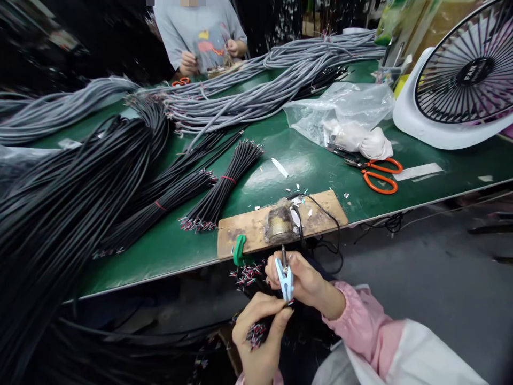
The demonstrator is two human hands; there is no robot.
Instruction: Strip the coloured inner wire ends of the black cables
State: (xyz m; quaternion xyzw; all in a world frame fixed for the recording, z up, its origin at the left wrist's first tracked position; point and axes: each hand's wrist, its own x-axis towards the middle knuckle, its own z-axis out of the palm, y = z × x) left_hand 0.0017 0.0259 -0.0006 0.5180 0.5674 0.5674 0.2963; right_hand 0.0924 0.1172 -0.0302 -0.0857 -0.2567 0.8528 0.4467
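Observation:
My left hand is closed around a bundle of thin black cables, whose stripped red and white wire ends show between thumb and fingers. Its thumb and forefinger pinch a small cable end just below a light blue clip. My right hand is closed at this clip, which looks like a clothes peg. A dark, metal-tipped piece sticks up between the fingers; its lower part is hidden. Just beyond lies a wooden board with a stained round metal block on it.
A green clamp grips the board at the table edge. Black cable bundles lie left, grey cables behind. Orange-handled scissors, a plastic bag and a white fan are right. Another person works opposite.

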